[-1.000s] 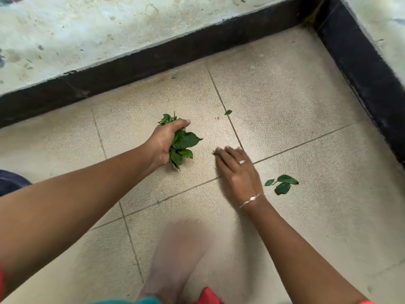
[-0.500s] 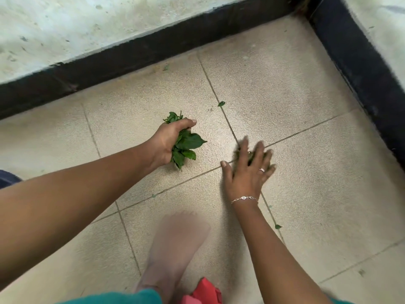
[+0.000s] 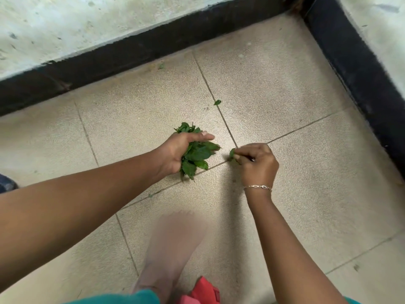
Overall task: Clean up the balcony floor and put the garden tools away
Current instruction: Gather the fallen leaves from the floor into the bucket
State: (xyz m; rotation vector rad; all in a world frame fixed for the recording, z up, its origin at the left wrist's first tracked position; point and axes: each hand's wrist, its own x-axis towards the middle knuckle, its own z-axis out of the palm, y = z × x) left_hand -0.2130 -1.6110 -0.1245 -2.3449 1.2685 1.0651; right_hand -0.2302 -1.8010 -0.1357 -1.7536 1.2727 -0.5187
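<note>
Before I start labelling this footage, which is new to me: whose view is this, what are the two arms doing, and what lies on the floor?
No machine here: a camera worn on a person's head looks down at their own arms. The left hand grips a bunch of green leaves. The right hand, bracelet at the wrist, pinches a few more leaves at the beige floor tiles. One small leaf lies loose by a tile joint farther off. A blurred foot shows below.

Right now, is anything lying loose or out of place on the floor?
Yes: a small leaf lies alone on the far grout line, and a green scrap sits near the black skirting. The left hand grips a leaf bunch; the right hand pinches a second leaf.
</note>
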